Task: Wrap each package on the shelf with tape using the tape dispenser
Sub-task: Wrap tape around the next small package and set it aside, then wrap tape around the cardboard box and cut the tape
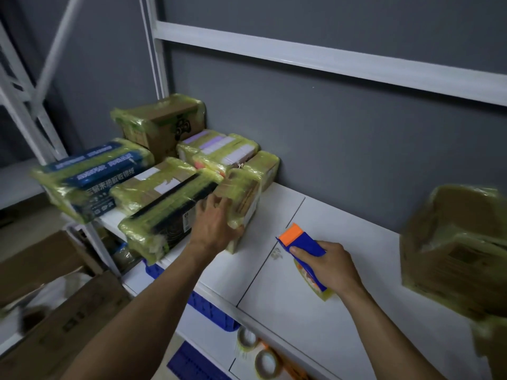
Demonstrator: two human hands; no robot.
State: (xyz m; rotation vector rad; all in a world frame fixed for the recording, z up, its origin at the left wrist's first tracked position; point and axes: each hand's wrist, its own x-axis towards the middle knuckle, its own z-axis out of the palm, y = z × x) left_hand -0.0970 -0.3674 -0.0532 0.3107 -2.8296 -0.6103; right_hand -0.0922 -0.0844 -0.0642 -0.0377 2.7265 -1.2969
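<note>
From the head view, the left hand [216, 226] is gripping a small tape-wrapped package [242, 196], fingers over its top edge and thumb against its near face. The package is standing on the white shelf [274, 283], pressed against its neighbours. The right hand [329, 263] is curling round the blue and orange tape dispenser [303, 246], holding it low over the shelf board, well apart from the small package; whether it is touching the board I cannot tell.

Other wrapped parcels are crowding the shelf's left end: a long box with a black stripe [164, 207] is touching the left hand's side, a blue-printed box [90, 174] is lying beyond it, a labelled packet [219, 150] is sitting behind, and a cardboard box [162, 124] is standing at the back by the grey wall [356, 133]. A blurred wrapped box [455, 248] is filling the right edge. Below the shelf, two tape rolls [247, 340] and blue crates [214, 311] are showing, with open cartons [55, 311] lying lower left.
</note>
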